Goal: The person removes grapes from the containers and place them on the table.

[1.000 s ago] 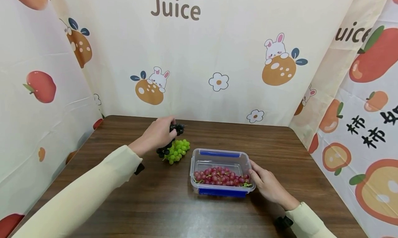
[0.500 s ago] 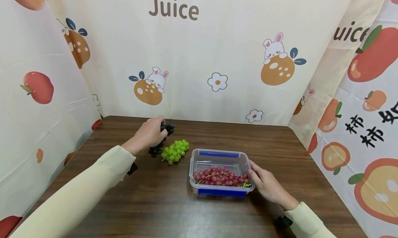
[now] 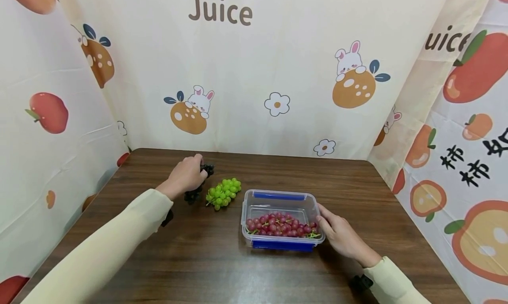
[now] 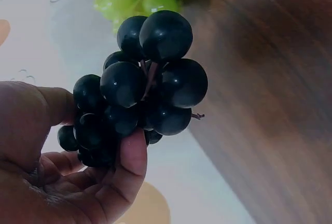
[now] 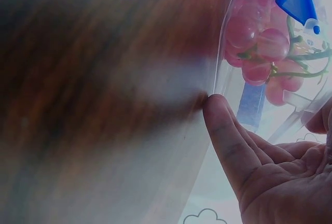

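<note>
In the head view my left hand [image 3: 185, 175] holds a bunch of black grapes [image 3: 193, 194] low over the table's back left. The left wrist view shows thumb and fingers gripping those black grapes [image 4: 150, 79], with a short stem sticking out. Just right of them lies a bunch of green grapes [image 3: 223, 193]. My right hand [image 3: 344, 237] rests against the right side of a clear plastic container [image 3: 248, 242] with blue clips. Its fairly straight fingers touch the outer wall in the right wrist view. Inside the container, red grapes [image 3: 279, 225] fill the near part.
The brown wooden table [image 3: 190, 260] ends in a back edge against a printed cloth backdrop [image 3: 238, 65]. More printed cloth stands at both sides. Bare wood surrounds the container's front and left.
My left hand has moved left and down with the black grapes, away from the green ones, bringing them lower towards the table. The right hand and container stay in place.
</note>
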`<state>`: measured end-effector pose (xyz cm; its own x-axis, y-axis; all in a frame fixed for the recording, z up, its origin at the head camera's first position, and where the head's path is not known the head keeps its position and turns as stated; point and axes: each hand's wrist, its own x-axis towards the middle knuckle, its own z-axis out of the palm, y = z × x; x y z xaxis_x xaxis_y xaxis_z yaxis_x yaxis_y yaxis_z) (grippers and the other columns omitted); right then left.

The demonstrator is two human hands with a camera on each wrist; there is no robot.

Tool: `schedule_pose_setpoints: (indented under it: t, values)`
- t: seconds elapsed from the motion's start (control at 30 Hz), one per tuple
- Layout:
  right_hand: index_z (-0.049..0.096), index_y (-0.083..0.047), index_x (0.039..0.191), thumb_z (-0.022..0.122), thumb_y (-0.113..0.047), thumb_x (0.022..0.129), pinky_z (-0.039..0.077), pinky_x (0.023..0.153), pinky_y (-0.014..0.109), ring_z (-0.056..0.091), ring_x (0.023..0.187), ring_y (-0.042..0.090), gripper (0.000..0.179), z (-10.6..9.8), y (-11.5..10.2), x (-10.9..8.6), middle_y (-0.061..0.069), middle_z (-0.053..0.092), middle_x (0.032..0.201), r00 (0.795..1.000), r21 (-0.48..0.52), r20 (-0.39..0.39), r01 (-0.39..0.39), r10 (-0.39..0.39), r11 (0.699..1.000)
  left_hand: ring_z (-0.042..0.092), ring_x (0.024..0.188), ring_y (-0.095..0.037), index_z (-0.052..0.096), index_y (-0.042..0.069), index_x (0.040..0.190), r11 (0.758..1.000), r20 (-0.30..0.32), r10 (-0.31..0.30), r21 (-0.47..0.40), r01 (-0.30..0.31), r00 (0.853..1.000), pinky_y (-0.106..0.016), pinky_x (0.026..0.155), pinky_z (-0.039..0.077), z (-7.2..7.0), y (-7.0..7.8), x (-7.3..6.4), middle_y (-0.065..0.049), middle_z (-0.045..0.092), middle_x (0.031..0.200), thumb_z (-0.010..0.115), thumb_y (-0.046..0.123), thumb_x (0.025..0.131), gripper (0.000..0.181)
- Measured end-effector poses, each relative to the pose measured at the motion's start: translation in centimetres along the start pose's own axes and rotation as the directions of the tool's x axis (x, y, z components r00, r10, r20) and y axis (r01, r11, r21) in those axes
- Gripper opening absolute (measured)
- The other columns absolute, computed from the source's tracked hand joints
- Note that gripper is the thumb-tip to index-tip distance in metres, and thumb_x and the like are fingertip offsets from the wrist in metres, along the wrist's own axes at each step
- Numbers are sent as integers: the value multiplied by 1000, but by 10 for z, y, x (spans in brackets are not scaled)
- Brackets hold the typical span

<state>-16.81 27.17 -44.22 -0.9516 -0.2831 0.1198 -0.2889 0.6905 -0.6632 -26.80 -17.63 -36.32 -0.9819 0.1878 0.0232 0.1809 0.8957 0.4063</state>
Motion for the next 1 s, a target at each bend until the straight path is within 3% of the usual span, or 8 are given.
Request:
schedule_pose_setpoints:
  t: [0.27, 0.43, 0.53, 0.7, 0.87, 1.0]
  values:
    - [40, -3, 156, 47, -22, 111, 45, 69, 29, 58, 79, 12, 50, -1, -2, 0, 3, 69, 101, 1000, -20, -8, 2, -2, 1000, 62, 75, -30, 50, -9, 130, 999, 65, -46, -2, 47, 997, -44, 68, 49, 12, -13, 5, -27, 63, 111, 51, 15, 104, 36]
    - [40, -3, 156, 46, -23, 111, 45, 68, 29, 57, 77, 10, 50, -1, -1, -1, 2, 69, 98, 1000, -20, -3, 3, -3, 1000, 59, 71, -29, 50, -7, 124, 998, 90, -62, -8, 62, 994, -42, 65, 47, 21, -19, 7, -24, 62, 104, 51, 16, 104, 31]
    - [39, -2, 156, 46, -24, 111, 45, 70, 29, 58, 80, 11, 51, -1, -2, -1, 4, 71, 105, 1000, -22, -4, 3, -3, 1000, 57, 70, -29, 51, -7, 122, 997, 98, -73, -13, 75, 992, -41, 64, 45, 25, -23, 8, -22, 61, 100, 51, 15, 104, 29]
    - [39, -3, 157, 46, -23, 111, 44, 69, 28, 58, 78, 11, 50, -1, -3, -1, 5, 71, 106, 1000, -17, 3, -12, 12, 1000, 58, 73, -30, 49, -8, 127, 996, 120, -90, -17, 93, 989, -42, 66, 46, 31, -27, 9, -24, 61, 105, 51, 16, 103, 33]
    - [39, -2, 156, 46, -22, 111, 47, 68, 28, 59, 78, 10, 50, -2, -4, 0, 3, 72, 102, 1000, 1, 2, 1, -1, 1000, 59, 78, -31, 49, -9, 132, 995, 92, -91, -19, 93, 992, -44, 68, 48, 33, -31, 8, -28, 59, 117, 54, 17, 101, 41]
    - [39, -1, 156, 46, -22, 111, 47, 70, 28, 60, 80, 11, 50, -3, -5, -1, 5, 72, 106, 1000, 3, 1, 0, 0, 1000, 58, 77, -32, 50, -9, 128, 996, 73, -90, -1, 91, 993, -44, 66, 47, 32, -32, 8, -27, 59, 114, 58, 20, 99, 42]
